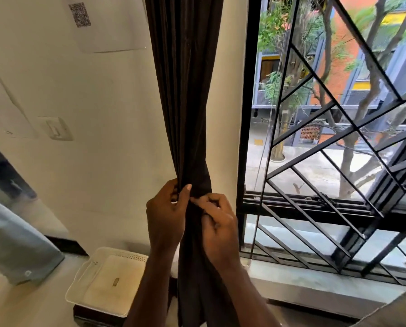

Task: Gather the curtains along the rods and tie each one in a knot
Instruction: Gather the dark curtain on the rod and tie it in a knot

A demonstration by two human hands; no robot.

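Clasping the dark curtain at its narrowest point, the left hand curls its fingers round the far side of the bundle, with the thumb laid up the front. Touching that thumb from the window side, the right hand sits a shade lower, its fingers bent and pinching a fold of the same cloth. Both hands, then, are closed on fabric and neither is free. The curtain runs straight up and down. Above the grip it fans out in pleats towards a rod that is out of sight. Below the grip the loose tail drops between the two forearms and out of the bottom of the view. No knot shows yet. To my eye the gathering at this spot is nearly done, and the tying depends on that hanging tail. It lies directly under the hands, nearer the lower right hand, which looks better placed to bring it up and round. Just right of the cloth stands the black window grille, with a pale wall to the left and a white tray low beside the left arm.
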